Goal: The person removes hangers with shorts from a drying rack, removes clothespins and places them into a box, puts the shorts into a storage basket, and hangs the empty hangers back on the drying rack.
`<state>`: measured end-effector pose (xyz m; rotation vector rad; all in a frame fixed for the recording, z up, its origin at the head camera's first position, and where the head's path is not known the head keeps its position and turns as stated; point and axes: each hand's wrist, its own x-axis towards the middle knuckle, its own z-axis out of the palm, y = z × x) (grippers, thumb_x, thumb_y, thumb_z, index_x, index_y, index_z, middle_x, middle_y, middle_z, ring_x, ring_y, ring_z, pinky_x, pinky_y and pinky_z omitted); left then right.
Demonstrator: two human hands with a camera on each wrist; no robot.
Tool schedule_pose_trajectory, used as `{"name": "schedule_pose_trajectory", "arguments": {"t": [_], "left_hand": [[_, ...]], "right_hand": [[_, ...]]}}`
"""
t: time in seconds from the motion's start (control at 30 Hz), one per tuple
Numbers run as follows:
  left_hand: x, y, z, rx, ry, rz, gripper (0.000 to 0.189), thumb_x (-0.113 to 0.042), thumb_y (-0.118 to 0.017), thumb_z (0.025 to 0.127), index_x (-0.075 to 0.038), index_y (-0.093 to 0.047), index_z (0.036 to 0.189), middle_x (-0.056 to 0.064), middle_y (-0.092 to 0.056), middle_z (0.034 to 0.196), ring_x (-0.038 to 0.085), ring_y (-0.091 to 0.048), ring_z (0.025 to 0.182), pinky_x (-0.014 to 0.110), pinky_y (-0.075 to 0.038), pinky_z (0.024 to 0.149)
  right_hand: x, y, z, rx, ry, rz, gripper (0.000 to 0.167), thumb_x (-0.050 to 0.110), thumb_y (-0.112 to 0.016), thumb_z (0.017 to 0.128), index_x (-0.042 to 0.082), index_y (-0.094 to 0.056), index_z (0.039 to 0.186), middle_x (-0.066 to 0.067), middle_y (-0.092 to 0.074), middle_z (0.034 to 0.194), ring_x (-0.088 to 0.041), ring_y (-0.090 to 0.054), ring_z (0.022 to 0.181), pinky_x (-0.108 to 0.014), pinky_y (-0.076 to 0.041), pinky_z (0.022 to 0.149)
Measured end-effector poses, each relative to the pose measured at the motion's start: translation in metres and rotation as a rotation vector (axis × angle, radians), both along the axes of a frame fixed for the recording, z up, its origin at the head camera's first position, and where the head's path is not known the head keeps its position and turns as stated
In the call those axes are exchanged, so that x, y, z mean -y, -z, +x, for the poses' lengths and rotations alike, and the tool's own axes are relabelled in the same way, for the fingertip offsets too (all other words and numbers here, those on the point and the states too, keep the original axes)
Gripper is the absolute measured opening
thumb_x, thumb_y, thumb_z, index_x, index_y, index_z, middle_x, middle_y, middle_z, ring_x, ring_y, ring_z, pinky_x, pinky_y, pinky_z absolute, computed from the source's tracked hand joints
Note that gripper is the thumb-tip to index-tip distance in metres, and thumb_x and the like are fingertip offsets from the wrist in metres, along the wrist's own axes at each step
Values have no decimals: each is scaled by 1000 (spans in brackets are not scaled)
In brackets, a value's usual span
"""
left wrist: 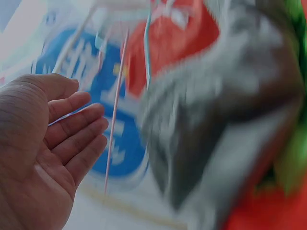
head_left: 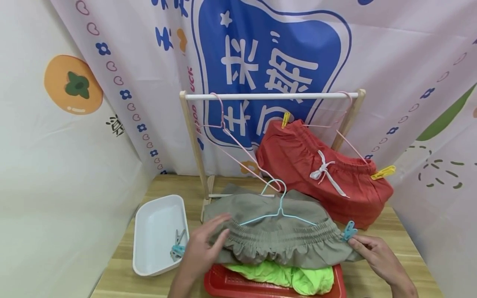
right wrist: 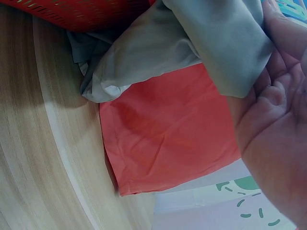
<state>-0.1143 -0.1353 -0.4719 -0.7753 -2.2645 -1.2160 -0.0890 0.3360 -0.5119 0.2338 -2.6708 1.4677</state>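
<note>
Grey-green shorts [head_left: 275, 242] with a gathered elastic waistband lie spread over a red basket, a light-blue hanger [head_left: 280, 209] inside the waist. A blue clothespin [head_left: 349, 231] clips the waistband's right end. My right hand [head_left: 380, 258] grips the shorts' right edge just beside that clothespin; in the right wrist view the grey fabric [right wrist: 230, 43] hangs from the fingers. At the left end of the waistband is my left hand [head_left: 205, 244], its fingers extended. The left wrist view shows the left palm [left wrist: 53, 158] holding nothing, with the blurred shorts [left wrist: 192, 124] alongside.
Red shorts [head_left: 328, 178] hang by yellow clothespins [head_left: 383, 172] from a pink hanger on the wooden rack [head_left: 275, 97]. Another pink hanger [head_left: 223, 126] dangles there. A white tray [head_left: 156, 231] with blue clothespins [head_left: 178, 250] stands left. Bright green cloth [head_left: 283, 277] lies in the red basket [head_left: 214, 285].
</note>
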Motion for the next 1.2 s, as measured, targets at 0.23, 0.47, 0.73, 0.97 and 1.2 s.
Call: {"name": "schedule_pose_trajectory", "arguments": {"t": [0.23,0.47,0.73,0.97,1.2], "left_hand": [[-53,-14,-11,-17,269,-95,40,-6,-72,95,-6,-66,135,8,-66,135,21,-62,125,39,-50,104],[-102,-12,-16,-84,429,-284,43,-15,-68,100,-6,-61,141,7,-62,141,15,-54,133,27,-41,110],[-150,-12,-18,-111,533,-554,50,-30,-59,106,-11,-50,152,0,-47,156,3,-31,146,17,-21,116],[-186,-18,-22,-142,589,-572,52,-30,-59,106,-10,-49,153,1,-48,155,3,-32,146,14,-17,115],[-207,-21,-28,-118,513,-599,54,-33,-56,107,-13,-45,156,2,-42,160,7,-29,148,15,-15,116]], "right_hand": [[-2,-1,0,14,-4,-1,20,5,-63,103,-5,-76,114,10,-72,112,5,-62,104,-15,-53,80],[-1,-1,1,24,14,0,21,7,-63,103,-7,-75,115,11,-72,112,6,-61,104,-15,-53,79],[1,1,3,8,10,-22,21,5,-63,102,-9,-74,114,11,-72,112,5,-62,105,-14,-53,80],[0,3,3,15,-18,-63,23,4,-60,104,-11,-72,118,11,-72,115,2,-64,105,-17,-54,80],[-2,4,2,17,-53,-91,25,2,-59,104,-11,-70,122,14,-69,120,3,-62,108,-17,-54,82]]}}
